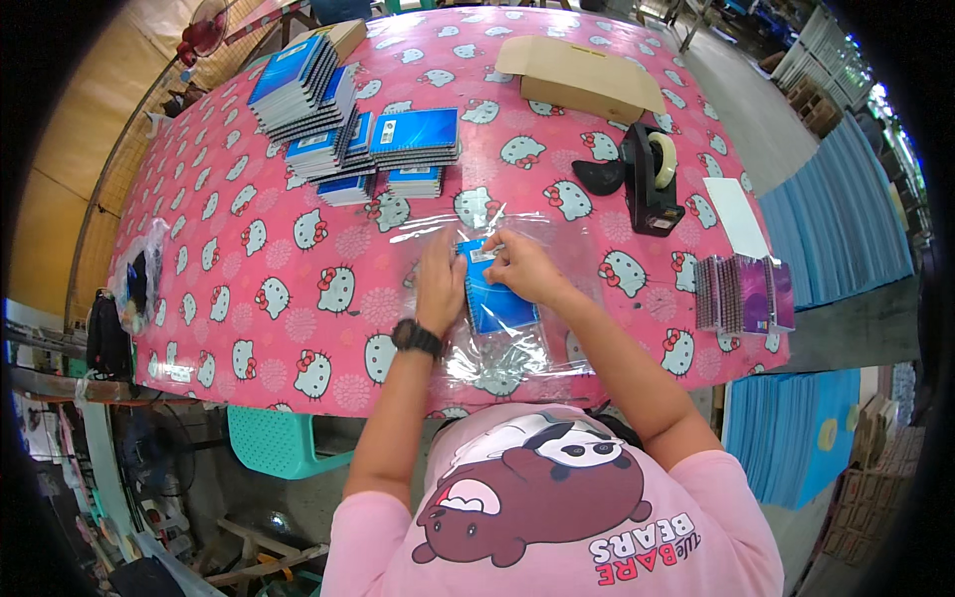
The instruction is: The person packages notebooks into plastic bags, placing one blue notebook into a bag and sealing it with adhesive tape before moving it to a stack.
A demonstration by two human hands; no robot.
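Already a blue notebook (494, 298) lies inside the clear plastic sleeve (497, 353); right hand (519, 267) fingers pinch its top edge; left hand (441, 284) fingers press flat beside; blue stacks (348, 129) beyond the fingers wait unwrapped.

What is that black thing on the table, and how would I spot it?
On the pink table, look toward its right side, beyond the right hand. The black tape dispenser stands there below a flat cardboard box. It alone carries a pale roll of tape.
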